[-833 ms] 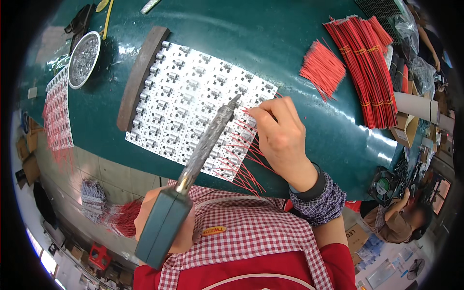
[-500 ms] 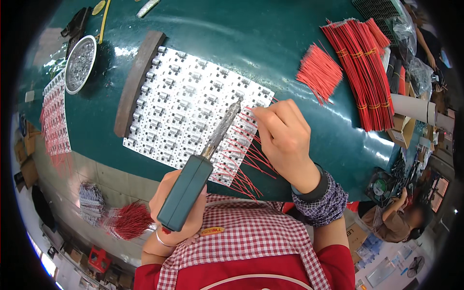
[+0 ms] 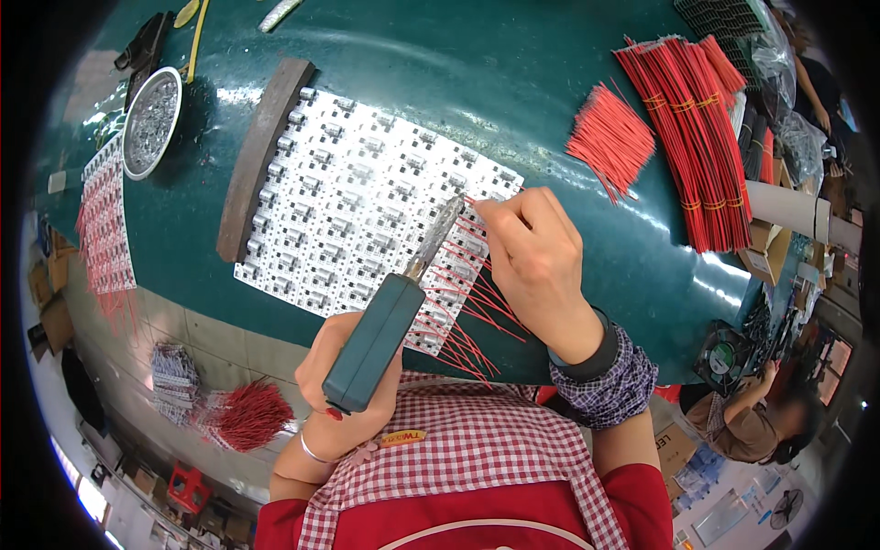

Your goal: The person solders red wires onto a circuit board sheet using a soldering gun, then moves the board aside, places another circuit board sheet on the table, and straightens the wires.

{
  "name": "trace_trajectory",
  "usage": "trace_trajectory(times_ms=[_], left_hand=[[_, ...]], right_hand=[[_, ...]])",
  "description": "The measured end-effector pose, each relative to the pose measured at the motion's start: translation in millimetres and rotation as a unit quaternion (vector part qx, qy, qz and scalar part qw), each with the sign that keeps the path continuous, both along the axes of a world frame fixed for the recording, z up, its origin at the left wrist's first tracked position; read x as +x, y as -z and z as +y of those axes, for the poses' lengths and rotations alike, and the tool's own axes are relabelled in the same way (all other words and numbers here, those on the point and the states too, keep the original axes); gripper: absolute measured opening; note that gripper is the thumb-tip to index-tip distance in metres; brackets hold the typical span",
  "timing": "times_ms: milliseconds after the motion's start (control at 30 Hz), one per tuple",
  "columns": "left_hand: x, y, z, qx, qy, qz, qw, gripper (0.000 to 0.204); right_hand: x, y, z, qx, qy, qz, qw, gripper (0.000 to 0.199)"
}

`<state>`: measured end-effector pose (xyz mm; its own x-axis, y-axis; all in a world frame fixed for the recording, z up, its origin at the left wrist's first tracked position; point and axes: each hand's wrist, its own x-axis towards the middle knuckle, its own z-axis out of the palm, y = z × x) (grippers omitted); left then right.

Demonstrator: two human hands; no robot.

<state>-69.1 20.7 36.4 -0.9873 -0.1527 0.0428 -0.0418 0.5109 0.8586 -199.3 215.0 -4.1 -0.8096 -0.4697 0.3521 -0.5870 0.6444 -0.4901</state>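
Note:
My left hand (image 3: 344,376) is wrapped round the green handle of a soldering iron (image 3: 376,344). The iron's silvery tip rests near the right edge of a white circuit board panel (image 3: 339,220) covered in rows of small dark parts. Pinched at the fingertips of my right hand (image 3: 536,252) is a thin red wire, its end at the iron's tip; most of that wire is hidden by the hand. Several red wires (image 3: 458,344) stick out from the panel's right edge below, toward my apron. A dark bar (image 3: 261,165) lies along the panel's left edge.
Loose red wires (image 3: 610,137) and tied red-and-black wire bundles (image 3: 692,147) lie at the right. A metal bowl (image 3: 153,124) of silvery bits stands at the left, beside another wired panel (image 3: 108,220). A small fan (image 3: 722,353) is at the right edge; another person (image 3: 752,417) sits beyond.
The soldering iron in my left hand has shifted right and slightly up, its tip now meeting the wire end. My right hand has moved slightly left, still pinching.

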Motion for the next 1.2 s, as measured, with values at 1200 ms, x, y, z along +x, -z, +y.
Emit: trace_trajectory(times_ms=[1200], left_hand=[[6.4,0.7,0.9,-0.016,0.004,0.006,1.0,0.021]], right_hand=[[-4.4,3.6,-1.8,-0.012,0.038,0.04,0.998,0.018]])
